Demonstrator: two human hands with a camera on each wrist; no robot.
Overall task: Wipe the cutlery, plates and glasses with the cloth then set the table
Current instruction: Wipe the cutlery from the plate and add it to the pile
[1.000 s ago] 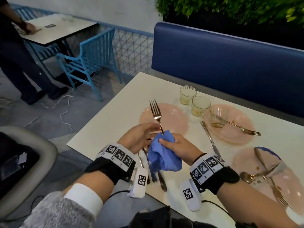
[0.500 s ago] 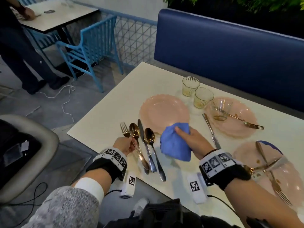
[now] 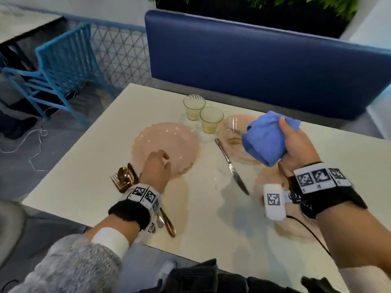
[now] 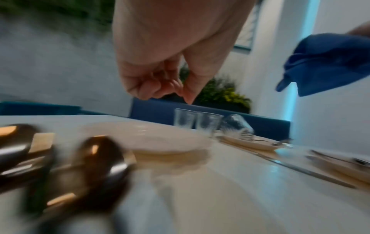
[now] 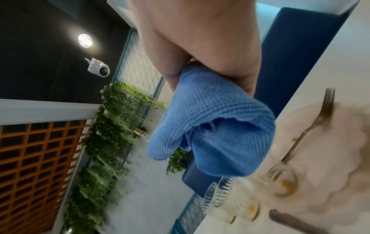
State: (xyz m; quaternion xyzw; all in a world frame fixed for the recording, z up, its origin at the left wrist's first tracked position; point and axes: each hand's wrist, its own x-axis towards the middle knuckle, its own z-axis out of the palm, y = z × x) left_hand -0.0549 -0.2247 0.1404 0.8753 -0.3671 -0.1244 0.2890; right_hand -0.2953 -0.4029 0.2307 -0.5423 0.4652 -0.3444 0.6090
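Note:
My left hand [image 3: 163, 160] hovers over the near rim of a pink scalloped plate [image 3: 169, 137], its fingers loosely curled and holding nothing [image 4: 160, 85]. Under that wrist lies a row of gold cutlery [image 3: 124, 178], a fork, spoons and a knife. My right hand [image 3: 293, 144] grips a bunched blue cloth [image 3: 266, 138] in the air above a second pink plate [image 3: 249, 154]. On that plate a glass [image 3: 233, 126] lies tipped beside a fork [image 5: 312, 126]. The cloth [image 5: 210, 126] hangs from my curled fingers.
Two small ribbed glasses [image 3: 194, 106] [image 3: 211, 119] stand behind the plates. A silver knife [image 3: 231, 168] lies between the plates. A third pink plate [image 3: 268, 180] sits by my right wrist. A blue bench [image 3: 254, 60] backs the table and a blue chair [image 3: 61, 64] stands left.
My left hand laid the fork beside the other cutlery, let go and moved to the pink plate. My right hand lifted the cloth up and to the right.

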